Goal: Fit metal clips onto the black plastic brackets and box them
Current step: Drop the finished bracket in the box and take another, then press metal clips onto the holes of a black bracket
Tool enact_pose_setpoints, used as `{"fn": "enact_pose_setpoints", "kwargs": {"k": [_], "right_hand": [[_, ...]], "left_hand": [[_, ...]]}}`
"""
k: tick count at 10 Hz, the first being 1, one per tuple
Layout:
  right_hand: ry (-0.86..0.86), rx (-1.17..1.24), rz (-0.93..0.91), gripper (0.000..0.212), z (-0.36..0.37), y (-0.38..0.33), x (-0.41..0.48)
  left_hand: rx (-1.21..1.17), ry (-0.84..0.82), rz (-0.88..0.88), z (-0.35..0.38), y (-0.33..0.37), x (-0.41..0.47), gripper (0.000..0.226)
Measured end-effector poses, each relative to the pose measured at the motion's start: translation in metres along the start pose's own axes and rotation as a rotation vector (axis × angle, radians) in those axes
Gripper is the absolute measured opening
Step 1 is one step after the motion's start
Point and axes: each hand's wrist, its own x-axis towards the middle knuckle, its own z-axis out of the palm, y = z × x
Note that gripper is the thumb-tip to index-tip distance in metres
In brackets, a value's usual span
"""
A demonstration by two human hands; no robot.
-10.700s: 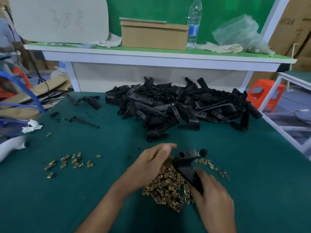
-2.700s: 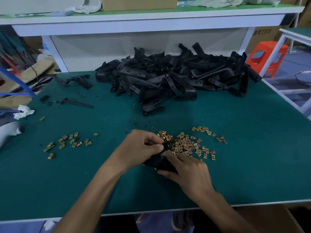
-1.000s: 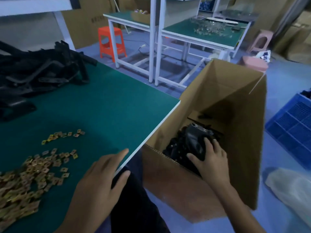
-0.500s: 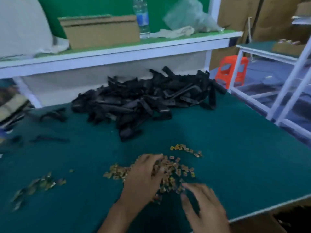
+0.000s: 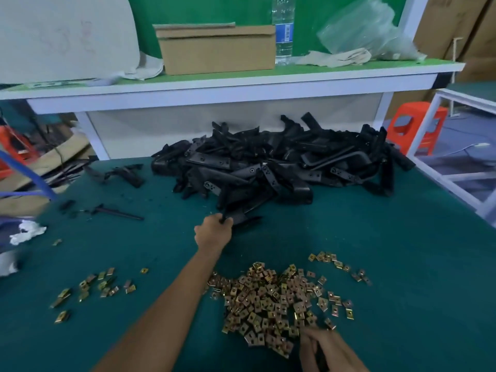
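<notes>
Green mat (image 5: 375, 251); left hand (image 5: 213, 232) outstretched, curled around black bracket (image 5: 244, 220).

The left hand (image 5: 213, 233) and its long forearm (image 5: 166, 304), from seven o'clock, are bare. The right hand (image 5: 330, 350), at five o'clock, is bare to the wrist.

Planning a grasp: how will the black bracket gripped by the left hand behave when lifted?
The black bracket looks like rigid moulded plastic, likely stiff. Probably light: the left hand grips one end alone. It touches the bracket pile, so neighbours may snag.
</notes>
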Motion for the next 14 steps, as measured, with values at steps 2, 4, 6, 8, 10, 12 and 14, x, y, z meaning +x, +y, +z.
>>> {"fn": "enact_pose_setpoints", "kwargs": {"k": [2,4,6,8,10,12,14], "right_hand": [[0.068,0.014,0.028,0.025,0.012,0.01,-0.001],[0.095,0.025,-0.089,0.027,0.002,0.01,-0.005],[0.161,0.136,-0.036,0.041,-0.001,0.005,-0.012],[0.328,0.029,-0.07,0.082,-0.001,0.007,-0.01],[0.312,-0.147,-0.269,0.039,0.004,0.018,-0.013],[0.246,-0.106,-0.249,0.051,0.003,0.015,-0.011],[0.255,-0.113,-0.229,0.053,0.008,0.019,-0.01]], "left_hand": [[-0.457,0.012,0.069,-0.01,-0.01,-0.016,0.02],[-0.91,-0.007,-0.009,-0.064,-0.01,-0.044,0.017],[-0.964,-0.169,0.125,-0.094,-0.011,-0.129,0.026],[-0.928,-0.627,0.09,-0.061,-0.041,-0.237,0.029],[-0.653,-0.668,0.141,-0.038,-0.058,-0.234,0.043],[-0.015,-0.12,0.562,-0.012,-0.024,-0.16,0.031],[0.488,-0.118,0.779,0.045,0.012,-0.125,0.04]]}}
